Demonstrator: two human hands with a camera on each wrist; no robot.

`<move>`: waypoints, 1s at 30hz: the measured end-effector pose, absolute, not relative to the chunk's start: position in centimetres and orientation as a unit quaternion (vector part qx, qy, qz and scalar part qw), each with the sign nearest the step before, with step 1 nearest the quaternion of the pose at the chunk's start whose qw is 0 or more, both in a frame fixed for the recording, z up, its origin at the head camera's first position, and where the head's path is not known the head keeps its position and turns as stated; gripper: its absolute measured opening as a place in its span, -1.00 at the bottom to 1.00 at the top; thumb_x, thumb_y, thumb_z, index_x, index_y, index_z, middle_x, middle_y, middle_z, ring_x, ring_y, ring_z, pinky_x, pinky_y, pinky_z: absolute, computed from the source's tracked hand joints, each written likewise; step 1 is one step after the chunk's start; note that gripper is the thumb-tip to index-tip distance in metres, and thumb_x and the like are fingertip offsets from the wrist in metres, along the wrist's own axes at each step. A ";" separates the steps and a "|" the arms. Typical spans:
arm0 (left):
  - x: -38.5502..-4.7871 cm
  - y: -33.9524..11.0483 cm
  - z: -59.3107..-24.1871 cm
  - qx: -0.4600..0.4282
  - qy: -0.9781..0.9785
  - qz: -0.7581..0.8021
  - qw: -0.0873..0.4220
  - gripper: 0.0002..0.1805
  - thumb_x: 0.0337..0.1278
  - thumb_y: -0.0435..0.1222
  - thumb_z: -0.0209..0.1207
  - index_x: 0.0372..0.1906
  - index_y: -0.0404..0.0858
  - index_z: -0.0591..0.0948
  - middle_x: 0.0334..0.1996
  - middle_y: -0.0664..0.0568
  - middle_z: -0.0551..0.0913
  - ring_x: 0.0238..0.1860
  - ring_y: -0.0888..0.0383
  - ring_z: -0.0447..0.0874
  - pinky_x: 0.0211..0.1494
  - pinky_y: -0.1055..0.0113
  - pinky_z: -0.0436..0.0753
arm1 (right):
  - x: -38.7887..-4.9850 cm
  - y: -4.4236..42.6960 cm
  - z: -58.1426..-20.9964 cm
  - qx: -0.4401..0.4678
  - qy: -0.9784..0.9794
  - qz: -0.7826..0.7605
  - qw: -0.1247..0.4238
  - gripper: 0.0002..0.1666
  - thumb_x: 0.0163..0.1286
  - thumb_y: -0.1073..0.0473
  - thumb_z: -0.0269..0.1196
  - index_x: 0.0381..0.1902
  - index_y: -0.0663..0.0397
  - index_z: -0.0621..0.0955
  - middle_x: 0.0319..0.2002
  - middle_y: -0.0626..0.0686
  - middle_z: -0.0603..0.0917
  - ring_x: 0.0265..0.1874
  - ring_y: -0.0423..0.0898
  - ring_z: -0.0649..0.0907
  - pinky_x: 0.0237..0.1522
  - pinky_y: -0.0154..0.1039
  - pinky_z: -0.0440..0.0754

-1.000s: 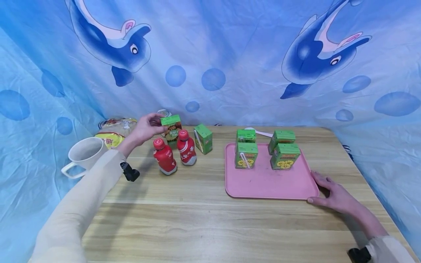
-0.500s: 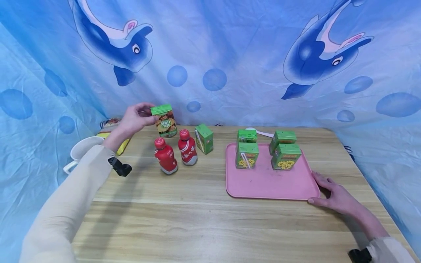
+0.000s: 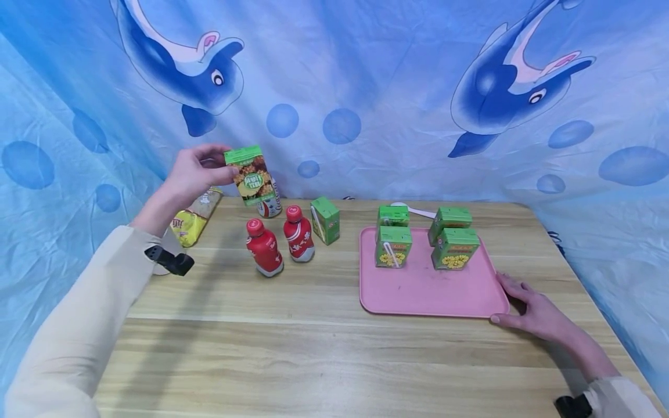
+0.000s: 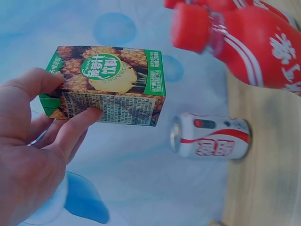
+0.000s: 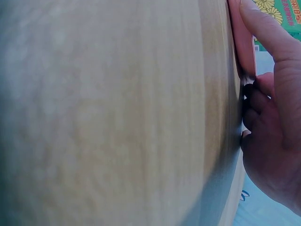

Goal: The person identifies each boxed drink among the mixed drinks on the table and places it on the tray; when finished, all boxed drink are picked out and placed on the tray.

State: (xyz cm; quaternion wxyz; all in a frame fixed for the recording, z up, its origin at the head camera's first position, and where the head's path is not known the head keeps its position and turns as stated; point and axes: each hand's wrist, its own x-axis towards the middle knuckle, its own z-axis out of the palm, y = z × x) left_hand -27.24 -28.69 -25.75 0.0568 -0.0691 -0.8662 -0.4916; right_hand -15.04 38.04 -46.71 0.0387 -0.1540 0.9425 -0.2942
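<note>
Pineapple juice carton [image 3: 253,180], one: held in the air above the back left of the wooden table [image 3: 313,360], apart from the white-and-red can [image 3: 269,209] partly behind it. Orientation: long axis close to upright, the green top uppermost and leaning to the person's left, the pineapple panel facing the head camera. Handling, as judged: light to moderate if full; walls stiff with slight give; coated faces somewhat slippery; not fragile, though a hard squeeze might dent it. Best hold: across opposite faces toward the top, lower end left free. Left hand [image 3: 193,174]: pinching the carton near its top left edge, thumb on the pineapple panel. Right hand [image 3: 538,313]: thumb and fingers spread apart, touching the near right corner of the pink tray [image 3: 428,296].
</note>
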 end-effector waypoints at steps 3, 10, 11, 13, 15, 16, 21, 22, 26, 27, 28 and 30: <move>-26.6 -28.5 -24.7 -0.076 -0.858 -0.503 0.065 -0.46 0.19 -0.37 0.35 0.26 -0.34 0.48 -0.11 0.04 0.63 -0.11 0.22 0.63 -0.15 0.48 0.67 | -15.1 38.1 -46.7 -0.153 0.943 -0.293 0.044 0.20 0.15 -0.08 0.51 0.53 0.30 0.15 0.42 0.47 0.21 0.30 0.65 0.12 0.27 0.50 0.09; -24.9 -27.3 -22.5 -0.086 -0.851 -0.512 0.073 -0.52 0.16 -0.38 0.37 0.19 -0.27 0.56 -0.11 0.04 0.66 -0.10 0.19 0.65 -0.17 0.48 0.69 | -15.3 38.2 -46.9 -0.152 0.942 -0.294 0.048 0.21 0.15 -0.09 0.51 0.54 0.28 0.14 0.42 0.48 0.20 0.29 0.66 0.11 0.26 0.51 0.08; -24.7 -27.0 -22.3 -0.088 -0.850 -0.513 0.074 -0.53 0.16 -0.38 0.37 0.19 -0.26 0.56 -0.11 0.04 0.66 -0.11 0.19 0.65 -0.17 0.47 0.69 | -15.3 38.2 -46.9 -0.152 0.942 -0.294 0.049 0.21 0.15 -0.09 0.50 0.54 0.28 0.13 0.43 0.48 0.19 0.30 0.65 0.11 0.28 0.50 0.06; -24.1 -26.4 -21.9 -0.095 -0.847 -0.518 0.074 -0.53 0.16 -0.39 0.36 0.19 -0.26 0.58 -0.12 0.02 0.66 -0.11 0.17 0.66 -0.17 0.45 0.70 | -15.3 38.2 -46.8 -0.152 0.942 -0.295 0.049 0.20 0.15 -0.09 0.51 0.53 0.30 0.14 0.42 0.48 0.20 0.30 0.65 0.11 0.30 0.49 0.04; -23.5 -25.6 -21.6 -0.105 -0.846 -0.517 0.074 -0.54 0.16 -0.40 0.36 0.18 -0.26 0.58 -0.13 0.00 0.66 -0.11 0.16 0.66 -0.16 0.43 0.70 | -15.2 38.2 -46.9 -0.152 0.941 -0.297 0.049 0.19 0.15 -0.07 0.51 0.52 0.32 0.16 0.42 0.48 0.20 0.29 0.66 0.11 0.30 0.49 0.04; -23.2 -25.2 -21.5 -0.109 -0.847 -0.514 0.074 -0.55 0.17 -0.39 0.35 0.18 -0.27 0.58 -0.12 -0.01 0.66 -0.11 0.15 0.66 -0.16 0.43 0.70 | -15.2 38.1 -46.8 -0.151 0.942 -0.295 0.051 0.19 0.15 -0.07 0.51 0.52 0.32 0.15 0.42 0.48 0.20 0.29 0.66 0.11 0.27 0.50 0.07; -22.2 -23.5 -21.4 -0.131 -0.858 -0.491 0.073 -0.54 0.17 -0.36 0.35 0.18 -0.30 0.57 -0.08 -0.10 0.65 -0.05 0.08 0.63 -0.13 0.40 0.70 | -15.1 38.0 -46.7 -0.145 0.945 -0.286 0.056 0.19 0.15 -0.09 0.51 0.52 0.33 0.16 0.42 0.47 0.20 0.28 0.66 0.12 0.19 0.53 0.16; -22.1 -23.2 -21.4 -0.134 -0.861 -0.486 0.072 -0.54 0.17 -0.35 0.35 0.18 -0.30 0.57 -0.08 -0.11 0.65 -0.04 0.07 0.63 -0.12 0.40 0.70 | -15.1 38.0 -46.7 -0.143 0.946 -0.285 0.057 0.20 0.15 -0.10 0.50 0.52 0.33 0.16 0.42 0.47 0.20 0.29 0.66 0.13 0.18 0.53 0.17; -21.5 -22.2 -21.5 -0.140 -0.866 -0.475 0.072 -0.55 0.16 -0.33 0.35 0.17 -0.29 0.58 -0.07 -0.12 0.66 -0.02 0.06 0.62 -0.10 0.41 0.68 | -15.3 38.0 -46.7 -0.142 0.946 -0.285 0.058 0.21 0.15 -0.11 0.50 0.53 0.31 0.14 0.43 0.47 0.19 0.30 0.64 0.12 0.20 0.53 0.16; -21.4 -22.0 -21.5 -0.140 -0.867 -0.474 0.073 -0.55 0.16 -0.32 0.35 0.16 -0.29 0.59 -0.07 -0.12 0.67 -0.02 0.06 0.62 -0.10 0.41 0.68 | -15.3 38.1 -46.7 -0.143 0.946 -0.286 0.058 0.21 0.15 -0.11 0.50 0.53 0.31 0.13 0.43 0.47 0.19 0.30 0.65 0.12 0.20 0.53 0.16; -21.2 -21.7 -21.6 -0.141 -0.867 -0.472 0.074 -0.56 0.16 -0.32 0.36 0.16 -0.28 0.59 -0.08 -0.11 0.67 -0.02 0.06 0.62 -0.11 0.41 0.67 | -15.3 38.1 -46.7 -0.145 0.945 -0.287 0.056 0.21 0.15 -0.11 0.50 0.53 0.31 0.14 0.43 0.47 0.19 0.30 0.65 0.12 0.20 0.53 0.16; -20.9 -21.3 -21.7 -0.144 -0.868 -0.470 0.075 -0.56 0.15 -0.31 0.37 0.14 -0.27 0.60 -0.09 -0.10 0.68 -0.03 0.07 0.63 -0.11 0.41 0.65 | -15.3 38.1 -46.7 -0.146 0.945 -0.287 0.054 0.21 0.15 -0.10 0.50 0.53 0.31 0.14 0.43 0.47 0.19 0.29 0.66 0.12 0.19 0.53 0.16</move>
